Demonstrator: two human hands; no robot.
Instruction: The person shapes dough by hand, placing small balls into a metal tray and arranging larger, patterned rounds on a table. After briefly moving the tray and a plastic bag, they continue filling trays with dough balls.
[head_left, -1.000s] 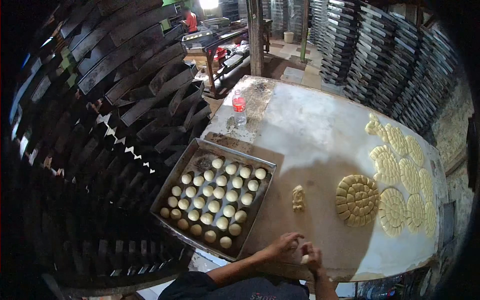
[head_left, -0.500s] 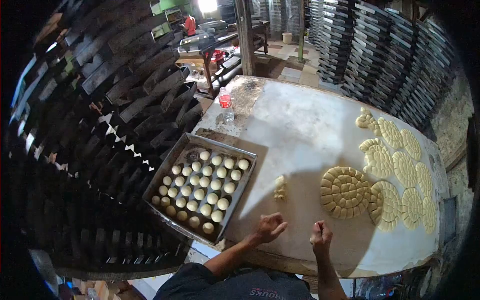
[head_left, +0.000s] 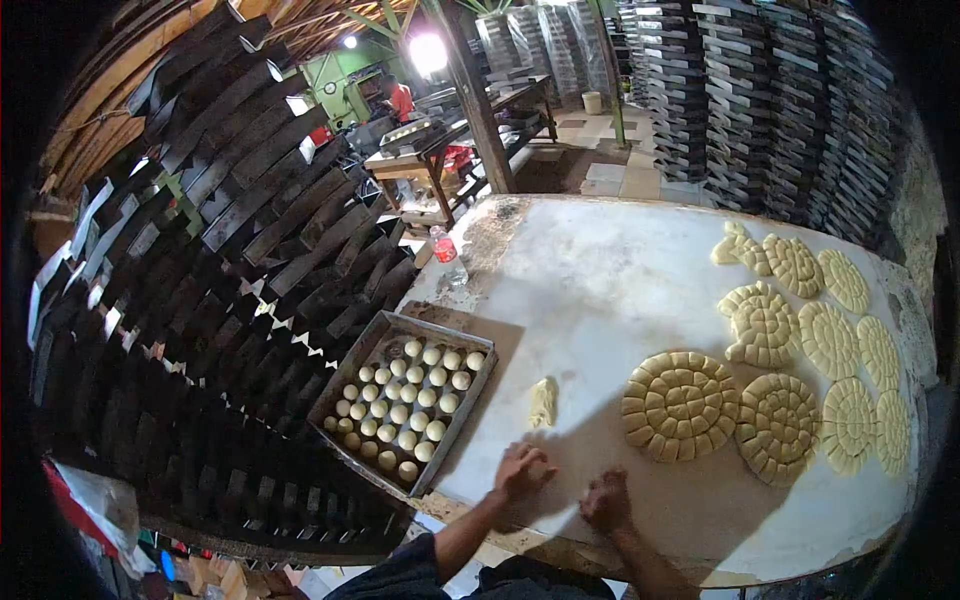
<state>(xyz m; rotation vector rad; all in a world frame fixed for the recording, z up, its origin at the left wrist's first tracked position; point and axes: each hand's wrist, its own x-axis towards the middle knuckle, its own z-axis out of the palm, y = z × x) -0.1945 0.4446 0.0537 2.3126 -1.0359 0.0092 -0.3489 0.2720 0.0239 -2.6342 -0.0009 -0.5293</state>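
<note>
Both arms reach forward, the hands well apart. The left forearm (head_left: 468, 531) slants inward to the left hand (head_left: 525, 470), its fingers loosely bent; the right forearm (head_left: 646, 563) angles inward too, the right hand (head_left: 606, 500) curled, its grip unclear

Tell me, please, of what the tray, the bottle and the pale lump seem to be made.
Tray: probably metal, dull and stained; it looks thin-walled and greyish.
Bottle: likely plastic, clear and glossy; it looks see-through below the red label.
Lump: apparently dough, matt, with a pale yellow, uneven surface.
</note>
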